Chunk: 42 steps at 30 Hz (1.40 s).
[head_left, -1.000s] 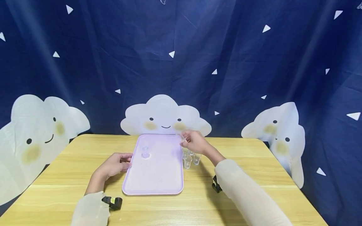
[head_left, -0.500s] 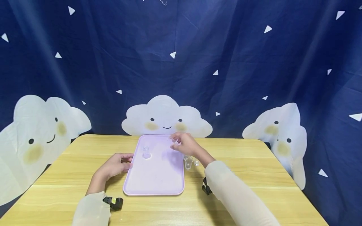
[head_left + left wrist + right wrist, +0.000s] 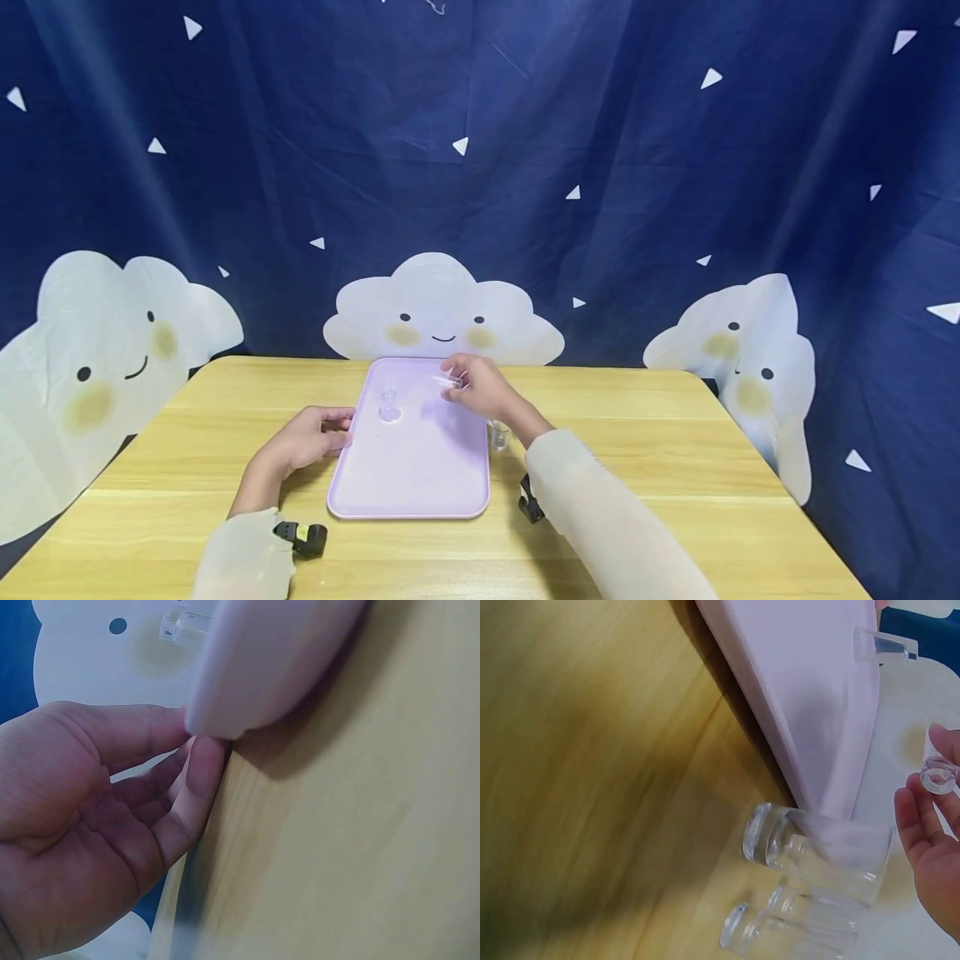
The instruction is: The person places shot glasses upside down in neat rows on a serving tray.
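A pale purple tray [image 3: 408,483] lies on the wooden table. My left hand [image 3: 311,435] is at its left edge; in the left wrist view, the fingertips [image 3: 202,761] hold the rim from the side and below. Over the far right part of the tray, my right hand [image 3: 480,387] pinches a small clear shot glass [image 3: 448,381] between thumb and fingers, tilted in the head view. Another clear shot glass [image 3: 389,404] stands on the tray's left part. Several more clear glasses [image 3: 817,840] stand beside the tray's right edge, mostly hidden behind my right wrist in the head view.
The wooden table [image 3: 637,467] extends on both sides of the tray and in front of it. Behind its far edge hangs a dark blue curtain [image 3: 390,150] with white clouds and triangles. Black wrist cameras sit at both sleeves.
My right hand has carried the shot glass leftward from above the glasses at the tray's right side to over the tray. The left hand stays at the tray's edge.
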Each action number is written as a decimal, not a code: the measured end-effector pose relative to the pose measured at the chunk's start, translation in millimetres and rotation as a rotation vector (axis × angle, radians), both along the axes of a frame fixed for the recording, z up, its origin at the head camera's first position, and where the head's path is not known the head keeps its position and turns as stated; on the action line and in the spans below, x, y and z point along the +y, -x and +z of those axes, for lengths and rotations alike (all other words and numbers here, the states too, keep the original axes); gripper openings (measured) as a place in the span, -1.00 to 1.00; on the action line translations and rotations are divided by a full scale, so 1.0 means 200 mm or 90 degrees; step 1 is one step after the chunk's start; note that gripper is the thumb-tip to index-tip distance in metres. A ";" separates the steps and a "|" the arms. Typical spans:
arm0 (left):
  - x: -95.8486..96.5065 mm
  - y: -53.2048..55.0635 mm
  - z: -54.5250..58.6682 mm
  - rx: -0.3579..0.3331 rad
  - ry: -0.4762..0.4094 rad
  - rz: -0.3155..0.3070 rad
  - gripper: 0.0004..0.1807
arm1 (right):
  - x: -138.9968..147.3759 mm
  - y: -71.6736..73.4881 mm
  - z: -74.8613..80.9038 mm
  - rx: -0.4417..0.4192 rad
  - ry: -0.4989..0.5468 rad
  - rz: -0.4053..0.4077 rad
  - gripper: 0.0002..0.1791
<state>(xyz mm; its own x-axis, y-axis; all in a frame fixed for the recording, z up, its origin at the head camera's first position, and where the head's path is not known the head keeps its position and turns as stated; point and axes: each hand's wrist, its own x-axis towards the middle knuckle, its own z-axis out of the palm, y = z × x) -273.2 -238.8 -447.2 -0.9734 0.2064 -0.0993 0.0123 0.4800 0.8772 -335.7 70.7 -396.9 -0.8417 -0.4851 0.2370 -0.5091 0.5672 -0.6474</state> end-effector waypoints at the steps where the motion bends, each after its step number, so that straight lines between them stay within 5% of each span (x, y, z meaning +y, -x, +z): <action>1: 0.00 0.00 0.00 -0.002 0.000 0.000 -0.45 | -0.01 0.00 0.00 -0.002 0.005 0.001 -0.60; 16: 0.00 -0.01 0.02 0.009 -0.002 -0.009 -0.44 | -0.07 -0.01 -0.07 -0.044 0.023 -0.009 -0.63; 42: 0.00 -0.01 0.01 0.013 0.005 -0.007 -0.45 | -0.17 -0.03 -0.10 -0.021 -0.032 -0.029 -0.68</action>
<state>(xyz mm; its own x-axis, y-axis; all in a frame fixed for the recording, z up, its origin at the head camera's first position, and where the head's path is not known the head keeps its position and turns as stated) -271.6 -237.9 -444.4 -0.9730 0.2159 -0.0816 0.0348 0.4871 0.8727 -329.8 37.3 -416.9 -0.8702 -0.4567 0.1851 -0.4610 0.6215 -0.6335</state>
